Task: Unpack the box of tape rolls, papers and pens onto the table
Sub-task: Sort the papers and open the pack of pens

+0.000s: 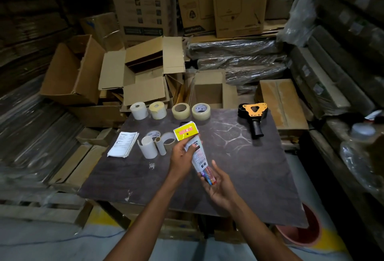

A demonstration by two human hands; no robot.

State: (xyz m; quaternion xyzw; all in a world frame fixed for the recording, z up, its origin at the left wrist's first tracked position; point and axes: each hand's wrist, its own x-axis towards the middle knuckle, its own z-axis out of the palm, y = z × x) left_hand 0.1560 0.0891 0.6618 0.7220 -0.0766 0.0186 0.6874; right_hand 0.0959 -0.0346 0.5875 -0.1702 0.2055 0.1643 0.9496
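While cardboard boxes (72, 71) crowd the floor beyond it, the dark table (259, 177) carries the unpacked goods, told here from left to right. Nearest the left edge lies a folded stack of papers (123, 144), flat on the tabletop. Just right of it stand curled white label liners (148, 146), upright and close together, with a flat tape roll (153, 134) behind them. Along the far edge runs a row of four rolls: two white paper rolls (138, 110) on the left, then two clear tape rolls (201, 111), all standing near one another.

Over the middle of the table the left hand (182, 154) grips the upper part of a pack of pens (196, 152), fingers wrapped round its printed card below the yellow header. The pack tilts, header pointing away from the person, its lower end with the coloured pens resting in the right hand (218, 186), whose palm is turned up and fingers loosely curled beneath it. The pack is held in the air above the table, touching nothing else.

Farther right, well apart from the hands, a tape dispenser (254, 115) with an orange plate and black handle lies near the far right corner
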